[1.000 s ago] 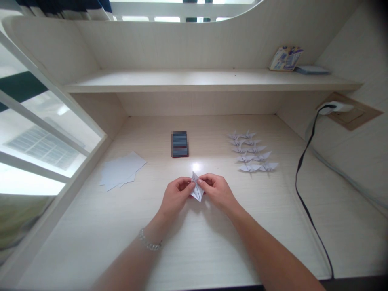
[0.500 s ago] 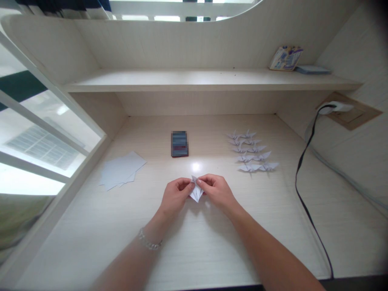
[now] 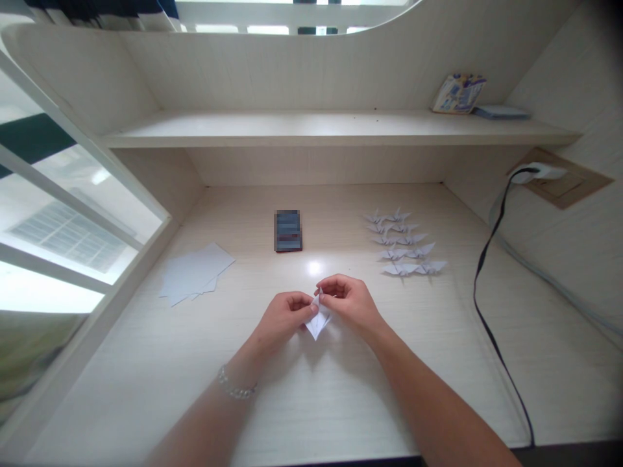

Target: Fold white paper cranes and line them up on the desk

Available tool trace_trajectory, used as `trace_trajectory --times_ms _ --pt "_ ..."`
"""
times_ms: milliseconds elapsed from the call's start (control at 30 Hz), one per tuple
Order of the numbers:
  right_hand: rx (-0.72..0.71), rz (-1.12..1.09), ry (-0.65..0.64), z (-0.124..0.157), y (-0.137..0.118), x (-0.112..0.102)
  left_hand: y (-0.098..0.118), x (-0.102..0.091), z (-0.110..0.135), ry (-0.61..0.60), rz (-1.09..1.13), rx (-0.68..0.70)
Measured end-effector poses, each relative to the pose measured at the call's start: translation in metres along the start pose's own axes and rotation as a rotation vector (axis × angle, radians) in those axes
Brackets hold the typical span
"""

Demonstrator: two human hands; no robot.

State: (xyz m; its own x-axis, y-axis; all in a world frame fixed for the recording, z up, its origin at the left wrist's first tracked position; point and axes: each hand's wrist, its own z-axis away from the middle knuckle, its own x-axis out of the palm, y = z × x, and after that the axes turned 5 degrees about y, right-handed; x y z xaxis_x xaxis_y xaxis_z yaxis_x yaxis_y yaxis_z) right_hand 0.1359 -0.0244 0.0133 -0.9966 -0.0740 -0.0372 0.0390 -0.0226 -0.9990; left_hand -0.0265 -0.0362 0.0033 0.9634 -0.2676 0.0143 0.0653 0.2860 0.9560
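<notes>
A small folded white paper (image 3: pixel 317 324), shaped like a pointed diamond, is held between both hands just above the desk. My left hand (image 3: pixel 291 312) pinches its left side, thumb on top. My right hand (image 3: pixel 348 299) grips the upper right part near the top point, with thumb and fingers closed on it. Some of the paper's upper folds are hidden behind my fingers. Several finished white paper cranes (image 3: pixel 402 243) stand in two columns to the right. Loose white paper sheets (image 3: pixel 197 272) lie overlapping to the left.
Beyond my hands lies a dark, blurred rectangular object (image 3: pixel 288 231). A black cable (image 3: pixel 479 279) runs from a wall socket (image 3: pixel 564 178) down the desk's right side. On the shelf (image 3: pixel 272 123) are a colourful packet (image 3: pixel 458 94) and a flat pale item (image 3: pixel 501 112).
The folded paper has come slightly nearer to me and tilted. My left hand has moved down a little with it, and my right fingers have shifted around the top point.
</notes>
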Motion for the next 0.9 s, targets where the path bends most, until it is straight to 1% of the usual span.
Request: trace_trajectory --times_ms 133,400,567,700,800,900 --pt "-0.006 -0.027 0.043 -0.0007 0.0002 -0.0005 -0.0004 -0.0017 0.0005 -0.024 -0.040 -0.026" --pt "-0.017 -0.057 0.004 -0.0018 0.0009 -0.0044 -0.0016 -0.0031 0.0002 -0.053 -0.062 -0.048" --pt "-0.015 -0.071 0.033 -0.0012 -0.0001 -0.0034 -0.0015 -0.0035 0.0012 -0.057 -0.073 -0.046" --pt "0.016 -0.078 0.064 -0.0026 -0.0028 -0.0049 0.0019 -0.0022 0.0029 -0.067 -0.081 -0.044" --pt "0.033 -0.100 0.088 -0.0038 -0.0047 -0.0073 0.0045 -0.0004 0.0036 -0.044 -0.081 -0.037" --pt "0.011 -0.067 0.022 -0.0026 -0.0057 -0.0078 0.0062 0.0007 0.0033 0.004 -0.072 -0.009"
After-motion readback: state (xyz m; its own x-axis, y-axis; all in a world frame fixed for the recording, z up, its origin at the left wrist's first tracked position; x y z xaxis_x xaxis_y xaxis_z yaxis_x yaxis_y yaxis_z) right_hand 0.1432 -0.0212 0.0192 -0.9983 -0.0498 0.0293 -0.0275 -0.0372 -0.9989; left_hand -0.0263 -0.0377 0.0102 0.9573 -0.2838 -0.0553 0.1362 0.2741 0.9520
